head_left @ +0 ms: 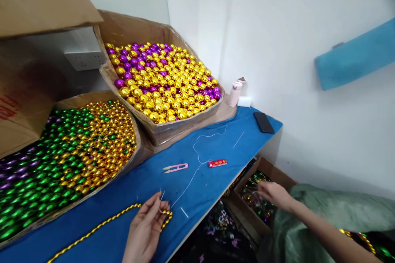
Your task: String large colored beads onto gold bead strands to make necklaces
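My left hand [146,226] is closed in a pinch on white thread, with two short ends sticking up past the thumb and fingertip. A string of gold beads [101,231] runs from that hand across the blue cloth to the lower left, and its other end curls beside the fingers. Thread [189,184] leads away over the table to a small red packet [217,163]. Pink thread snips [175,168] lie just beyond the left hand. My right hand [274,194], slightly blurred, is closed above a box of beads [288,176] below the table edge; whatever it pinches is too small to make out.
Two open cartons stand along the left: one with large gold and purple beads [173,82], one with green, gold and purple bead strands [89,148]. A black phone [263,123] lies at the table's far corner. Two pale bottles [235,93] stand by the wall.
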A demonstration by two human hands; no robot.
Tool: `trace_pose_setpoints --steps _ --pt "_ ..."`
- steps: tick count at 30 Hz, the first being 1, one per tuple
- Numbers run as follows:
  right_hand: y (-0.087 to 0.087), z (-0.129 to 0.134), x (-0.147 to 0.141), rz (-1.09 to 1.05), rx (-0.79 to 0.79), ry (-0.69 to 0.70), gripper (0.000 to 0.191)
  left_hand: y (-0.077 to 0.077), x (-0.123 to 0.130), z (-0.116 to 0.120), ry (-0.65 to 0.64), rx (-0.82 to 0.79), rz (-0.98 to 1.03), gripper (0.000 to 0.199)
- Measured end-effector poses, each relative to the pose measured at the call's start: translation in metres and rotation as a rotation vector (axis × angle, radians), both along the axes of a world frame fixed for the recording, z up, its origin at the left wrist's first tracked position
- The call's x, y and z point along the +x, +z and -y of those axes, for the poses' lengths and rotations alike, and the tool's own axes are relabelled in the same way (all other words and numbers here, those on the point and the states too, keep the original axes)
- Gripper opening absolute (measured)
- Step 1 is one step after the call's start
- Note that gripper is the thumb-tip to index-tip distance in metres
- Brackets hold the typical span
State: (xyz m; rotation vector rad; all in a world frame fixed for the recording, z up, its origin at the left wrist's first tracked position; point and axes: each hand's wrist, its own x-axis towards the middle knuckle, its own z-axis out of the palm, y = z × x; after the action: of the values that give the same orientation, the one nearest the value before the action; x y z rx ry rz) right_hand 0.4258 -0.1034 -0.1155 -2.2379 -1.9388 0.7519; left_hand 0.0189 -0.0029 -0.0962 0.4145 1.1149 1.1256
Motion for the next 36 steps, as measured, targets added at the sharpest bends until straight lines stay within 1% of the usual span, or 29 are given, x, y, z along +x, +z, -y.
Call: trace_pose_setpoints --steps 2,3,4,6,8,10,12,13,15,18,19,22,23,25,28,31,33,36 --pt "0.001 0.003 0.023 0.093 0.005 -0.09 0.013 0.009 0.004 0.004 -0.032 0.024 -0.024 0.038" --pt "0.004 0.001 0.028 0.119 0.022 -0.111 0.012 0.015 0.006 0.006 -0.058 0.047 -0.043 0.041" --pt "0.008 -0.004 0.028 0.129 0.05 -0.113 0.014 0.021 0.008 0.009 -0.083 0.077 -0.069 0.044" --pt "0.023 -0.02 0.012 0.097 0.127 -0.06 0.02 0.034 0.012 0.013 -0.127 0.151 -0.141 0.049" --pt "0.044 -0.038 -0.024 0.009 0.207 0.047 0.025 0.045 0.015 0.016 -0.157 0.216 -0.225 0.054" --pt "0.067 -0.053 -0.071 -0.114 0.282 0.18 0.023 0.053 0.017 0.019 -0.183 0.254 -0.282 0.057" --pt "0.088 -0.066 -0.12 -0.372 0.408 0.404 0.027 0.059 0.018 0.022 -0.202 0.268 -0.306 0.059" --pt "0.095 -0.072 -0.142 -0.458 0.442 0.495 0.032 0.061 0.018 0.023 -0.207 0.271 -0.314 0.059" --pt "0.103 -0.084 -0.176 -0.521 0.463 0.604 0.043 0.065 0.018 0.026 -0.213 0.276 -0.335 0.061" --pt "0.1 -0.098 -0.205 -0.519 0.429 0.685 0.049 0.068 0.016 0.029 -0.214 0.297 -0.367 0.061" --pt "0.097 -0.101 -0.209 -0.522 0.42 0.7 0.045 0.068 0.014 0.029 -0.211 0.301 -0.367 0.061" --pt "0.087 -0.106 -0.218 -0.534 0.418 0.719 0.024 0.063 0.008 0.03 -0.217 0.294 -0.342 0.057" --pt "0.085 -0.106 -0.22 -0.533 0.417 0.719 0.02 0.061 0.006 0.03 -0.222 0.289 -0.331 0.056" --pt "0.083 -0.105 -0.223 -0.533 0.409 0.707 0.02 0.058 0.003 0.03 -0.236 0.274 -0.317 0.05" --pt "0.085 -0.104 -0.228 -0.565 0.384 0.647 0.017 0.055 0.0 0.029 -0.278 0.283 -0.35 0.034" --pt "0.087 -0.104 -0.232 -0.651 0.338 0.542 0.016 0.054 -0.001 0.029 -0.317 0.345 -0.448 0.022" --pt "0.085 -0.104 -0.234 -0.731 0.289 0.453 0.018 0.053 -0.003 0.028 -0.308 0.383 -0.502 0.02" --pt "0.077 -0.103 -0.24 -0.879 0.178 0.32 0.024 0.048 -0.006 0.027 -0.29 0.406 -0.553 0.021"
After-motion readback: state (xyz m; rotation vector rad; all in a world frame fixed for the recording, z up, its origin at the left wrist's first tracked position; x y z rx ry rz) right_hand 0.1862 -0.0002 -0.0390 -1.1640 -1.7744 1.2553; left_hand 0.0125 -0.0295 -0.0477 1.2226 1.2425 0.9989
